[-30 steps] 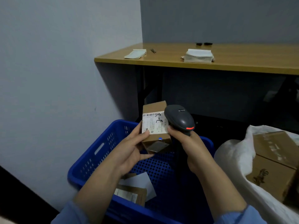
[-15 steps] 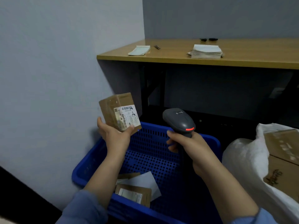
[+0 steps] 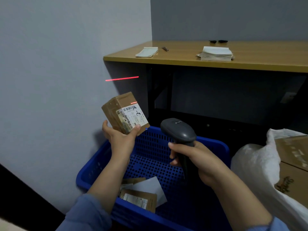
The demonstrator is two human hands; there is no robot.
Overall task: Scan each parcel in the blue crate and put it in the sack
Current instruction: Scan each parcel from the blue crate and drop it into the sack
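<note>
Holds a small brown box (image 3: pixel 125 114) in the left grip (image 3: pixel 120 139), pinched at its low end, up above the far left corner of the blue crate (image 3: pixel 215 143). Wraps the right grip (image 3: pixel 191 157) tight round the handle of a dark scanner (image 3: pixel 178 130), near the box but not touching it. Shines a red line (image 3: pixel 122 78) mostly on the wall (image 3: pixel 66 80), with just a bit on the box, above the white label (image 3: pixel 133 116). Looks like no good scan yet. Needs the line moved down onto the stripes. Then into the white sack (image 3: pixel 253 164) on the right, already holding bigger boxes (image 3: pixel 293 157). Leaves a few flat parcels (image 3: pixel 140 199) waiting down in the crate.
</note>
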